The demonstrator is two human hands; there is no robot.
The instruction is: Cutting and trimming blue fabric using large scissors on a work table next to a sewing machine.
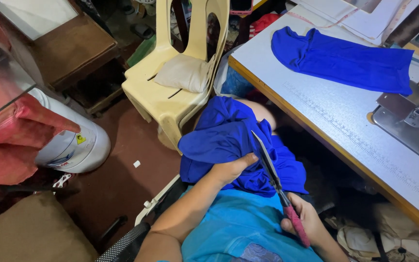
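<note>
A bundle of bright blue fabric [229, 140] lies in my lap. My left hand [231, 170] rests on it, fingers curled into the cloth and gripping it. My right hand [304, 218] holds a pair of scissors [272, 177] by the red-wrapped handles, the blades pointing up and away over the fabric, close beside my left thumb. A second blue fabric piece [345, 60] lies flat on the sewing table [326, 121] to the right.
A cream plastic chair [170, 92] with a small cushion [183, 73] stands ahead. A white cylinder tank [76, 145] sits at left beside red cloth [10, 140]. The sewing machine's metal plate [408, 121] is at the right. Cloth scraps lie under the table.
</note>
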